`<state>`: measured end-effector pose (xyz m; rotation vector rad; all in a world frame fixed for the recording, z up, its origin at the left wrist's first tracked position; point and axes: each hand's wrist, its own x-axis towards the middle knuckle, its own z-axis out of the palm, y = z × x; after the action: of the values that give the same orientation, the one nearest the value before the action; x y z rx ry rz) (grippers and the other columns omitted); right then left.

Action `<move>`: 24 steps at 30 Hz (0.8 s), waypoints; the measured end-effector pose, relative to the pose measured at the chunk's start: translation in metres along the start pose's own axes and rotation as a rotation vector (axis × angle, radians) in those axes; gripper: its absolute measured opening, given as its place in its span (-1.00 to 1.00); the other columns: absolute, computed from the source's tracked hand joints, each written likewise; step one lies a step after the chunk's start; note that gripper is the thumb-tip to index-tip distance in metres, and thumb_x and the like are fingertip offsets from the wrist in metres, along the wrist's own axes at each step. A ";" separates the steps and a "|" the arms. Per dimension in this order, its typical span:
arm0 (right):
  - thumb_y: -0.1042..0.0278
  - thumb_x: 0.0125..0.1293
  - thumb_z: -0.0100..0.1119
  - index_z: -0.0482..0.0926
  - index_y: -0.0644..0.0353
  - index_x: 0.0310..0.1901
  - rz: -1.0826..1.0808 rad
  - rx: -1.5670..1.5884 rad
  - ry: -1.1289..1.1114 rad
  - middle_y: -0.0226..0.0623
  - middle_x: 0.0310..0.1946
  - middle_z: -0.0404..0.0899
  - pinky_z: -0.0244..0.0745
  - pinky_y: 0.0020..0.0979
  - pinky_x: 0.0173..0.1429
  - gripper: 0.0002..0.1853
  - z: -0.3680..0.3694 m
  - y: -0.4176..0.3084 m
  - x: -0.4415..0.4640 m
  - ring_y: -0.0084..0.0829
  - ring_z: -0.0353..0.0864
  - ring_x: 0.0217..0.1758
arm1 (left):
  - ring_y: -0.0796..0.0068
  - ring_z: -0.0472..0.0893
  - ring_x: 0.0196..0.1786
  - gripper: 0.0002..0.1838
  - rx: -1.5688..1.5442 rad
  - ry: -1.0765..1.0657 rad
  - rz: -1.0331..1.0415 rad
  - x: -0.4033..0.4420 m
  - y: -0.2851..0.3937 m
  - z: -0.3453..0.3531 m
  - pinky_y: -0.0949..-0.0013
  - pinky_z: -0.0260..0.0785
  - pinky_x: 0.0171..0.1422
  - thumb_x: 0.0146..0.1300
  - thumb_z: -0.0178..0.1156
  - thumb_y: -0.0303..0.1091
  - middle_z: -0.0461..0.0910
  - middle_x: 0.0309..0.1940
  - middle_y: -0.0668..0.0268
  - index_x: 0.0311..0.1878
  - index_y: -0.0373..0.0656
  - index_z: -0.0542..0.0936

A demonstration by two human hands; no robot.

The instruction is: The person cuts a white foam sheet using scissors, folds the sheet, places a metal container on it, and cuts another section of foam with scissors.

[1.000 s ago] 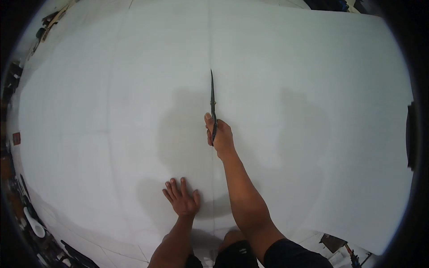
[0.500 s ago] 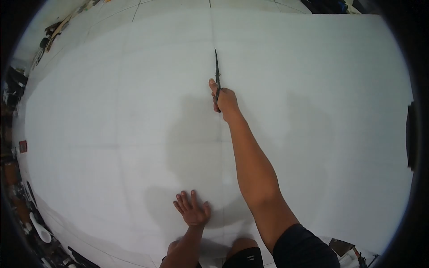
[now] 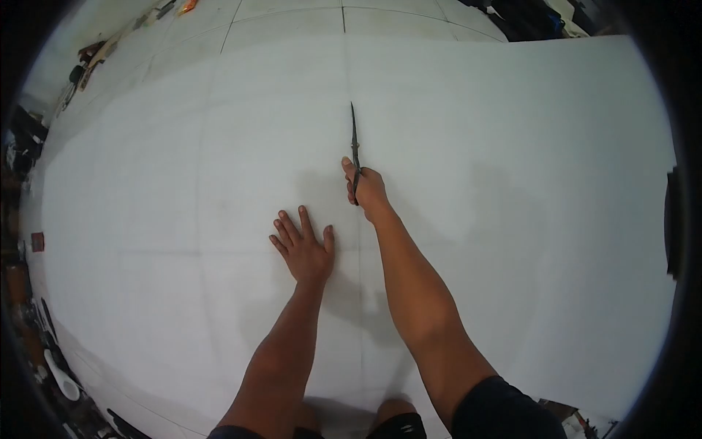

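A large white sheet covers most of the floor, with faint creases across it. My right hand is wrapped round the handles of dark scissors, their blades together and pointing away from me along a crease. Behind the scissors a thin line runs down the sheet towards my knees; whether it is a cut or a fold I cannot tell. My left hand rests palm down on the sheet, fingers spread, left of that line and nearer to me than the scissors.
Pale floor tiles show past the sheet's far edge. Dark bundled items lie at the far right. Along the left edge is clutter, including a white spoon-shaped item and a small red object.
My left hand has slid forward along the sheet, away from my knees. The scissors and my right hand sit slightly lower in view, as the whole view has tilted up a little.
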<state>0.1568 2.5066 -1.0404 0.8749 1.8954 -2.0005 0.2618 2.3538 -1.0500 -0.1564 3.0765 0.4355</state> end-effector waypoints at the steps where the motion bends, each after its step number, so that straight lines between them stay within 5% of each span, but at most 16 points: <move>1: -0.27 0.25 0.24 0.45 0.18 -0.47 0.005 0.016 -0.001 -0.41 -0.67 0.35 0.23 -0.48 -0.57 -0.42 0.008 0.013 -0.020 -0.55 0.32 -0.67 | -0.11 -0.19 0.59 -0.23 0.040 -0.018 -0.002 -0.018 -0.015 0.000 -0.15 -0.43 0.59 0.35 -0.04 0.13 -0.18 0.55 -0.11 0.52 -0.05 0.13; 3: -0.29 0.24 0.24 0.45 0.19 -0.45 0.022 0.004 -0.005 -0.41 -0.66 0.36 0.24 -0.48 -0.57 -0.41 0.014 0.037 -0.048 -0.55 0.32 -0.67 | -0.11 -0.20 0.59 -0.22 0.027 -0.055 -0.011 -0.047 -0.034 0.002 -0.15 -0.45 0.59 0.34 -0.03 0.12 -0.19 0.55 -0.11 0.52 -0.06 0.12; 10: -0.42 0.20 0.20 0.44 0.18 -0.41 0.070 0.024 -0.051 -0.45 -0.68 0.32 0.23 -0.47 -0.57 -0.34 0.035 -0.113 0.062 -0.55 0.31 -0.68 | -0.12 -0.24 0.60 -0.18 0.029 -0.204 -0.122 0.062 0.015 -0.049 -0.16 -0.49 0.59 0.29 0.02 0.10 -0.22 0.55 -0.13 0.53 -0.08 0.09; 12: -0.42 0.20 0.20 0.43 0.17 -0.43 0.047 0.067 0.000 -0.47 -0.69 0.30 0.23 -0.47 -0.58 -0.34 -0.014 -0.038 -0.028 -0.55 0.30 -0.69 | -0.16 -0.21 0.58 -0.17 0.042 -0.221 -0.069 -0.079 0.008 -0.037 -0.18 -0.45 0.59 0.29 0.02 0.08 -0.21 0.53 -0.19 0.53 -0.14 0.07; 24: -0.32 0.22 0.25 0.41 0.15 -0.51 0.038 -0.011 0.066 -0.46 -0.69 0.30 0.21 -0.47 -0.58 -0.40 0.003 -0.070 0.020 -0.55 0.27 -0.70 | -0.22 -0.25 0.58 -0.13 0.065 -0.281 -0.046 -0.088 -0.023 -0.035 -0.24 -0.47 0.57 0.25 0.06 0.08 -0.22 0.52 -0.23 0.52 -0.17 0.05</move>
<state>0.1007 2.5169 -0.9950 0.9779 1.9079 -1.9605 0.3513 2.3303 -1.0187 -0.1501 2.8009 0.3232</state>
